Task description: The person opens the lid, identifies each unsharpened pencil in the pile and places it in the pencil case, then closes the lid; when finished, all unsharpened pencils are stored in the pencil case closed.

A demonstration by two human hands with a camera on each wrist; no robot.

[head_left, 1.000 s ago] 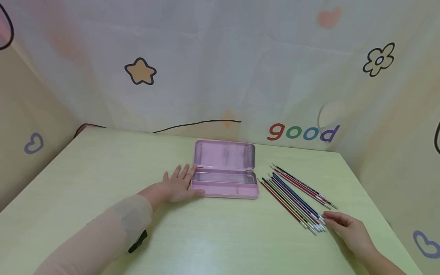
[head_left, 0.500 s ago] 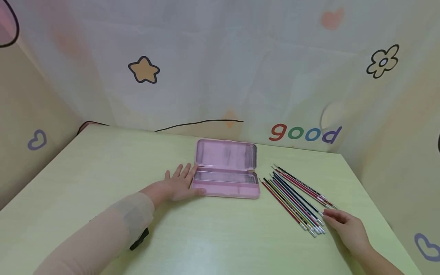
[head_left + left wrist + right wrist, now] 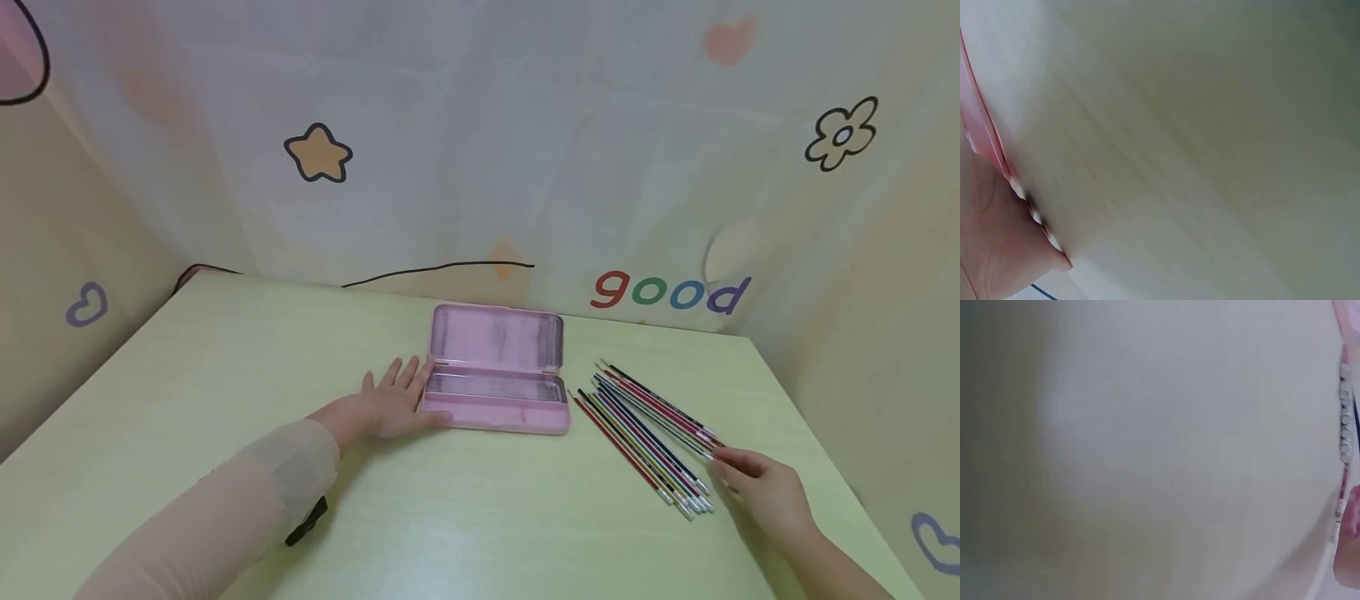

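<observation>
An open pink pencil case (image 3: 498,412) lies on the table, its lid leaning back behind the tray. My left hand (image 3: 390,410) rests at its left side, fingers spread, thumb along the front edge. In the left wrist view, the same hand (image 3: 997,237) is beside the pink case (image 3: 984,128). With thumb and fingertips, my right hand (image 3: 765,492) pinches the near end of a dark pencil (image 3: 675,432). That pencil slants between a group of several coloured pencils (image 3: 637,446) and a smaller red and black group (image 3: 663,406). White pencil ends (image 3: 1345,419) show in the right wrist view.
The pale yellow-green table (image 3: 450,517) ends at a printed cloth backdrop (image 3: 480,150), which also hangs at both sides. A black strap piece (image 3: 306,523) hangs by the left sleeve (image 3: 217,508).
My right hand has shifted slightly away from me, drawing the dark pencil from the larger group toward the red and black ones. The left hand has stayed at the pencil case.
</observation>
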